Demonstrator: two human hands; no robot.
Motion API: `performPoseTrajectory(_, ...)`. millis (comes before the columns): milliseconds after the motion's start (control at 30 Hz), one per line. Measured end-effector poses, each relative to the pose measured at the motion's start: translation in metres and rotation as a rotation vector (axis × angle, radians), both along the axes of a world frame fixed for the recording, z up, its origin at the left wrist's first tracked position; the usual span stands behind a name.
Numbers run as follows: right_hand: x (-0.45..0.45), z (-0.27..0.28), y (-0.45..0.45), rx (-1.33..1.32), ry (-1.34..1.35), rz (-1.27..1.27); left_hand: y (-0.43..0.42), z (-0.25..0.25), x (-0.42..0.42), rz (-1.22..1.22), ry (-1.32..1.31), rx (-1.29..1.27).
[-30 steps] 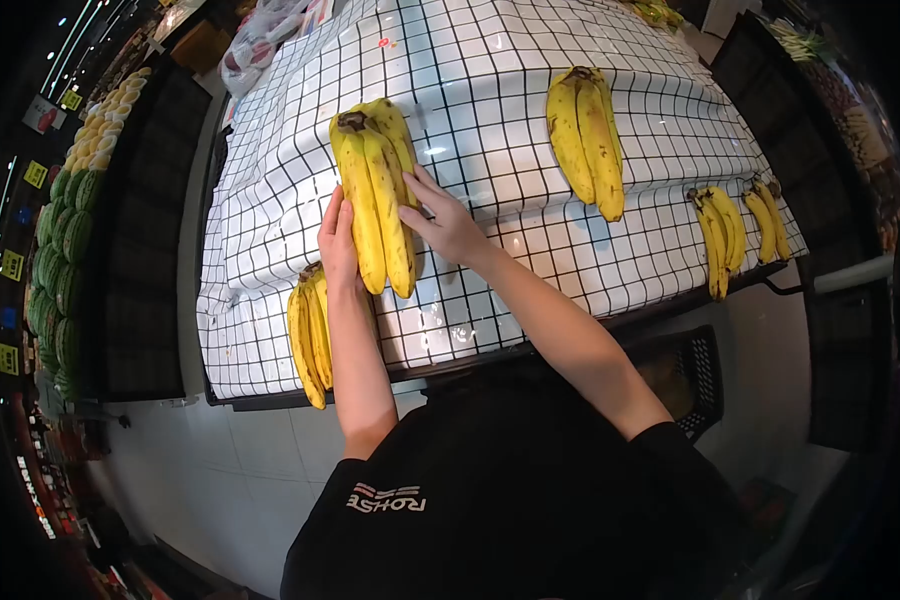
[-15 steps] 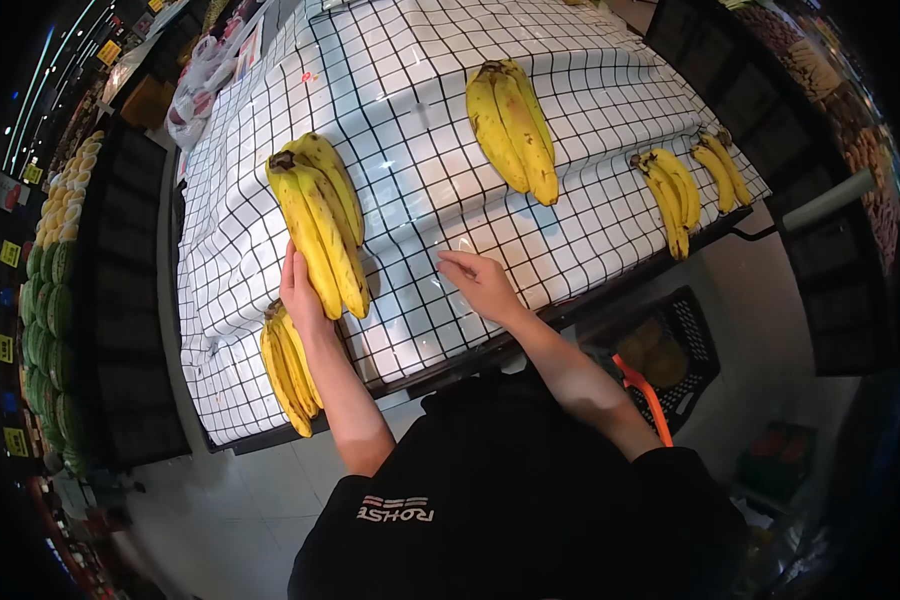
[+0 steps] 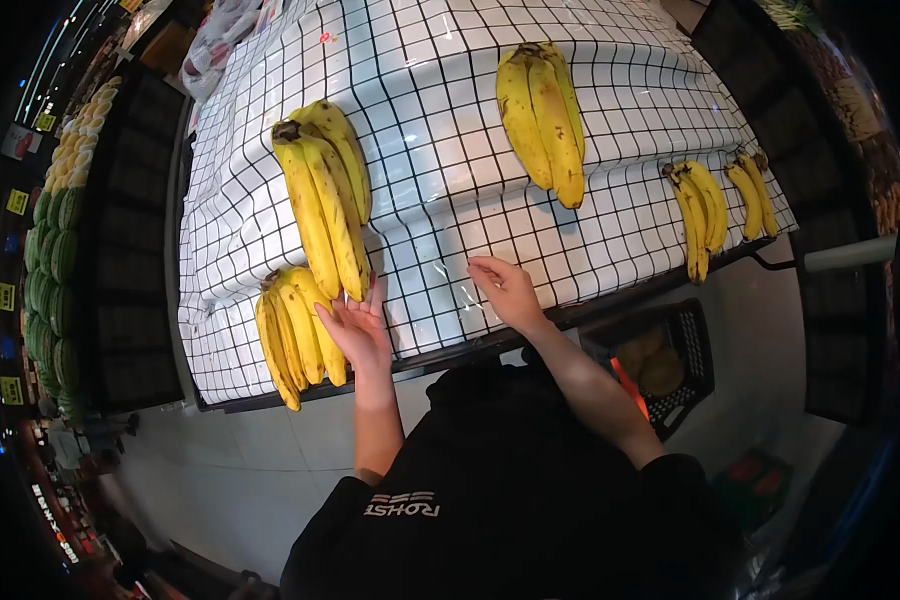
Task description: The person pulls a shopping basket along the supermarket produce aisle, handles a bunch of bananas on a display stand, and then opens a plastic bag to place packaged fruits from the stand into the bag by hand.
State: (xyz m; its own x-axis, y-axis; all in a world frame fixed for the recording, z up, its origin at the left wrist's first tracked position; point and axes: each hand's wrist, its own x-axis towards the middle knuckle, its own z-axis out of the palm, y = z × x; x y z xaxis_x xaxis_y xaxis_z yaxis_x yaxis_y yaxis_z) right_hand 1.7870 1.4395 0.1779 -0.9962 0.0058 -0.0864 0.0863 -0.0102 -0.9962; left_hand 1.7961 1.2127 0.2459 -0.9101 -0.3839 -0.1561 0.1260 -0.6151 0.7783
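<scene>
My left hand [image 3: 360, 335] is turned palm up at the lower tips of a large banana bunch [image 3: 320, 205]. Its thumb and fingers are spread, and the bunch lies on the checked cloth [image 3: 425, 230]. Beside that hand, closer to the front edge, rests another banana bunch [image 3: 295, 330], partly overlapped by the large one. My right hand [image 3: 510, 292] hovers over the cloth near the edge, fingers loosely bent with nothing in them. Farther back on the cloth, to the right of centre, is a third large banana bunch [image 3: 542, 125].
Two small banana bunches, a nearer one [image 3: 700, 215] and a farther one [image 3: 752, 197], lie at the table's right end. Under the front edge is a black crate [image 3: 695, 350] with round items inside. Plastic bags [image 3: 215, 45] sit at the back left. Green melons [image 3: 50, 290] line the left shelf.
My left hand has come off the side of the large bunch and now lies palm up at its tips. The right hand stays over the cloth. The view has shifted slightly.
</scene>
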Motion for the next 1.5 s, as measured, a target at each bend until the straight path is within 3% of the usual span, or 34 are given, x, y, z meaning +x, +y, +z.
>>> performPoseTrajectory(100, 0.000, 0.009, 0.010, -0.038, 0.025, 0.054, 0.032, -0.018, 0.027, -0.070, -0.100, 0.120)
performPoseTrajectory(233, -0.001, 0.044, 0.047, -0.101, -0.048, 0.234, 0.079, -0.030, 0.041, -0.338, -0.288, -0.137)
performPoseTrajectory(300, -0.004, 0.065, 0.075, -0.207, -0.069, 0.422, 0.094, -0.024, 0.034, -0.407, -0.239, -0.204)
performPoseTrajectory(367, -0.008, 0.077, 0.099, -0.202, -0.025, 0.391, 0.113, -0.015, 0.009, -0.487, -0.140, -0.321)
performPoseTrajectory(433, -0.013, 0.080, 0.123, -0.359, 0.145, 0.159, 0.131, -0.011, -0.023, -0.505, -0.082, -0.328)
performPoseTrajectory(467, -0.022, 0.082, 0.129, -0.356, 0.149, 0.161, 0.143, -0.007, -0.040, -0.496, -0.014, -0.366)
performPoseTrajectory(533, -0.044, 0.084, 0.145, -0.466, 0.247, -0.269, 0.161, 0.003, -0.069, -0.459, 0.102, -0.411)
performPoseTrajectory(600, -0.080, 0.087, 0.147, -0.311, 0.243, -0.505, 0.177, 0.016, -0.093, -0.387, 0.192, -0.408)
performPoseTrajectory(700, -0.127, 0.074, 0.151, -0.105, 0.356, -0.502, 0.196, 0.033, -0.124, -0.463, 0.132, -0.399)
performPoseTrajectory(767, -0.150, 0.076, 0.151, 0.170, 0.398, -0.409, 0.204, 0.038, -0.139, -0.486, 0.120, -0.356)
performPoseTrajectory(967, -0.187, 0.090, 0.154, 0.031, 0.296, -0.166, 0.204, 0.036, -0.161, -0.616, 0.087, -0.333)
performPoseTrajectory(1033, -0.187, 0.094, 0.151, 0.004, 0.304, -0.147, 0.199, 0.036, -0.165, -0.676, 0.100, -0.162)
performPoseTrajectory(1100, -0.187, 0.094, 0.147, 0.090, 0.476, -0.189, 0.198, 0.037, -0.165, -0.685, 0.131, -0.151)
performPoseTrajectory(1233, -0.159, 0.126, 0.133, 0.294, 0.495, -0.245, 0.194, 0.039, -0.152, -0.595, 0.100, -0.114)
performPoseTrajectory(1333, -0.145, 0.130, 0.125, 0.217, 0.488, -0.220, 0.180, 0.049, -0.131, -0.540, 0.094, -0.220)
performPoseTrajectory(1400, -0.131, 0.139, 0.117, -0.231, 0.346, -0.108, 0.170, 0.046, -0.119, -0.478, 0.054, -0.279)
performPoseTrajectory(1433, -0.121, 0.147, 0.113, -0.232, 0.343, -0.108, 0.168, 0.046, -0.111, -0.419, 0.020, -0.339)
performPoseTrajectory(1500, -0.101, 0.159, 0.105, -0.583, 0.119, -0.020, 0.175, 0.052, -0.084, -0.398, 0.015, -0.426)
